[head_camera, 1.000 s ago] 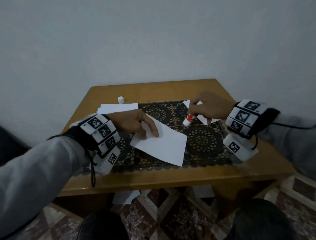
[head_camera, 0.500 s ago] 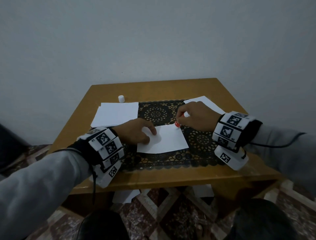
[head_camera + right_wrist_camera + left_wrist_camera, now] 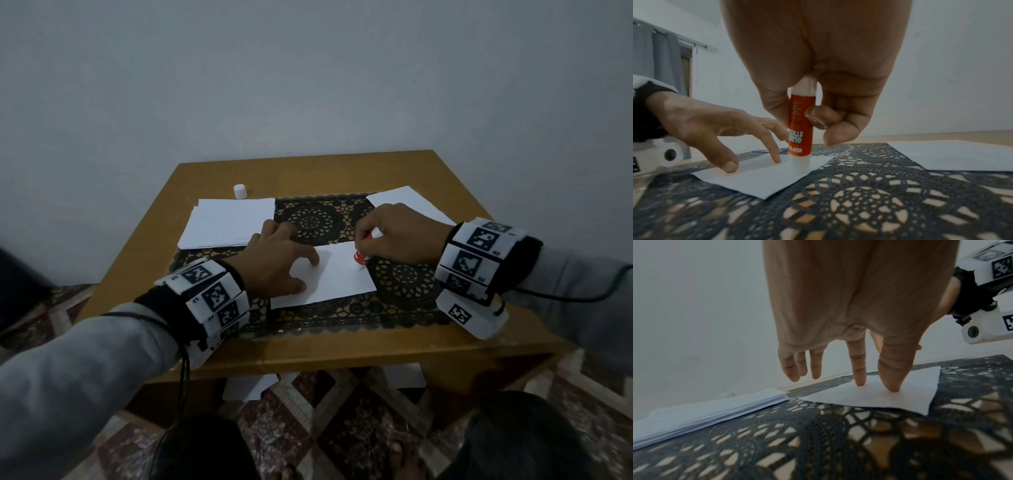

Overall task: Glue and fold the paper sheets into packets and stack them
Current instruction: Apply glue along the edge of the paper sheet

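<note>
The paper sheet (image 3: 337, 274) now lies squared up at the centre of the frame on the lace mat (image 3: 407, 284). The glue stick (image 3: 800, 128), half a second ago at the sheet's top edge, now stands upright with its tip on the right edge, pinched by the right hand (image 3: 397, 236). The left hand (image 3: 274, 263), fingers spread, pins the sheet with thumb and forefinger. Gluing has probably begun; folding is not yet done. The stack of sheets (image 3: 229, 222) waits at the upper left.
</note>
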A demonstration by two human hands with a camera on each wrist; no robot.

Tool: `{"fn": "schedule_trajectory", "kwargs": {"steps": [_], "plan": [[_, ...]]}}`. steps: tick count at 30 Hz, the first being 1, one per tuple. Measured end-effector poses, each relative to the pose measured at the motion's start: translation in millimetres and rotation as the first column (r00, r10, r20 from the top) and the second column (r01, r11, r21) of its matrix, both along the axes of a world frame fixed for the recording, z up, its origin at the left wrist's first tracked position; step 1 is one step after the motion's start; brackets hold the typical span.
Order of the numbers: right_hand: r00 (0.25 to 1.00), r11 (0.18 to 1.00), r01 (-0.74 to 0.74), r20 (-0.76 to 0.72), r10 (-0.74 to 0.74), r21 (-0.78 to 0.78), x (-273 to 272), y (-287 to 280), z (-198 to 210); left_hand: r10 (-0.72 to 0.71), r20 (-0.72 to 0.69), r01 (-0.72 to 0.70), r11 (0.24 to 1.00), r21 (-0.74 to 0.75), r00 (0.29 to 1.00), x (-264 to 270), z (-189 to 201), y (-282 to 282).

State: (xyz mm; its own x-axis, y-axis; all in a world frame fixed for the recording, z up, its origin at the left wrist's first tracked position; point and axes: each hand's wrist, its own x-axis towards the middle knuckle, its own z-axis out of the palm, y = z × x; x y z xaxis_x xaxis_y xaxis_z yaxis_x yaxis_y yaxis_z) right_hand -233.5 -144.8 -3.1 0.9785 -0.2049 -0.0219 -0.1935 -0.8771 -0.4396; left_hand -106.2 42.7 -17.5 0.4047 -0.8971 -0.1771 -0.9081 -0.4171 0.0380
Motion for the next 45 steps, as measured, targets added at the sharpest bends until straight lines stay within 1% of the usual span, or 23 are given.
{"fn": "schedule_trajectory", "kwargs": {"steps": [6, 8, 10, 12, 13, 14, 16, 17, 18, 19, 21, 23, 24, 25, 27, 28, 30, 33, 38, 45], "plan": [[0.995, 0.996, -0.085, -0.057, 0.085, 0.012, -15.4, 11.9, 4.6, -0.024, -0.001, 0.024, 1.0, -0.005, 1.0, -3.2, 2.2, 0.5], [0.988, 0.994, -0.108, -0.108, 0.108, 0.005, -20.1, 13.6, 9.0, -0.04, 0.001, 0.04, 0.999, -0.006, 0.999, -5.2, 2.0, -0.5], [0.972, 0.992, -0.123, -0.196, 0.128, 0.038, -23.7, 8.7, 21.4, -0.062, -0.033, 0.062, 0.998, -0.003, 0.998, -6.6, 1.4, -1.6], [0.955, 0.985, -0.119, -0.257, 0.149, 0.127, -26.6, -5.5, 39.9, -0.085, -0.094, 0.084, 0.996, -0.014, 0.992, -6.6, 2.1, -2.4], [0.951, 0.983, -0.117, -0.271, 0.151, 0.139, -27.1, -15.5, 49.3, -0.095, -0.116, 0.093, 0.995, -0.023, 0.989, -6.5, 2.9, -2.9], [0.953, 0.987, -0.106, -0.27, 0.135, 0.12, -26.4, -25.4, 57.4, -0.102, -0.129, 0.099, 0.995, -0.029, 0.986, -6.5, 3.9, -3.2], [0.976, 0.996, -0.028, -0.21, 0.047, 0.09, -21.9, -42.6, 63.6, -0.111, -0.144, 0.107, 0.994, -0.036, 0.983, -6.6, 5.4, -5.1], [0.987, 0.991, 0.037, -0.162, -0.016, 0.131, -17.8, -49.1, 61.3, -0.114, -0.144, 0.11, 0.993, -0.037, 0.983, -7.1, 5.6, -6.3], [0.989, 0.97, 0.116, -0.119, -0.092, 0.213, -12.1, -54.2, 56.0, -0.115, -0.141, 0.112, 0.993, -0.032, 0.983, -7.9, 5.7, -7.2], [0.982, 0.931, 0.184, -0.089, -0.164, 0.316, -5.2, -56.4, 49.4, -0.119, -0.134, 0.117, 0.993, -0.028, 0.984, -8.9, 5.7, -8.0], [0.96, 0.835, 0.265, -0.047, -0.278, 0.481, 11.4, -55.6, 38.0, -0.136, -0.119, 0.133, 0.991, -0.027, 0.984, -9.4, 5.2, -8.6], [0.921, 0.765, 0.313, 0.018, -0.39, 0.563, 29.0, -54.4, 30.6, -0.15, -0.118, 0.146, 0.989, -0.035, 0.982, -8.5, 5.0, -8.2], [0.893, 0.76, 0.347, 0.055, -0.447, 0.549, 39.4, -55.8, 27.1, -0.153, -0.125, 0.15, 0.988, -0.037, 0.98, -7.8, 4.9, -7.8], [0.869, 0.786, 0.383, 0.098, -0.484, 0.485, 50.0, -58.2, 23.3, -0.159, -0.135, 0.155, 0.987, -0.038, 0.978, -6.9, 4.7, -7.6], [0.853, 0.856, 0.421, 0.19, -0.487, 0.301, 73.6, -65.2, 13.8, -0.175, -0.148, 0.171, 0.985, -0.039, 0.973, -5.3, 4.1, -7.4], [0.854, 0.874, 0.431, 0.211, -0.476, 0.226, 84.9, -69.1, 9.9, -0.183, -0.149, 0.179, 0.983, -0.036, 0.972, -4.8, 4.1, -7.3], [0.851, 0.879, 0.461, 0.219, -0.477, 0.124, 103.4, -74.2, 5.7, -0.201, -0.15, 0.198, 0.98, -0.035, 0.968, -3.2, 4.2, -7.1], [0.87, 0.883, 0.467, 0.163, -0.466, 0.031, 123.1, -80.1, 3.2, -0.223, -0.154, 0.219, 0.975, -0.045, 0.963, -0.5, 4.0, -5.9], [0.887, 0.89, 0.455, 0.1, -0.45, -0.033, 138.8, -81.9, -0.7, -0.243, -0.153, 0.236, 0.97, -0.062, 0.958, 0.5, 2.1, -3.6], [0.868, 0.87, 0.493, 0.063, -0.492, 0.002, 133.5, -85.2, 3.3, -0.224, -0.149, 0.217, 0.974, -0.059, 0.963, -3.0, -0.5, -2.0]]}}
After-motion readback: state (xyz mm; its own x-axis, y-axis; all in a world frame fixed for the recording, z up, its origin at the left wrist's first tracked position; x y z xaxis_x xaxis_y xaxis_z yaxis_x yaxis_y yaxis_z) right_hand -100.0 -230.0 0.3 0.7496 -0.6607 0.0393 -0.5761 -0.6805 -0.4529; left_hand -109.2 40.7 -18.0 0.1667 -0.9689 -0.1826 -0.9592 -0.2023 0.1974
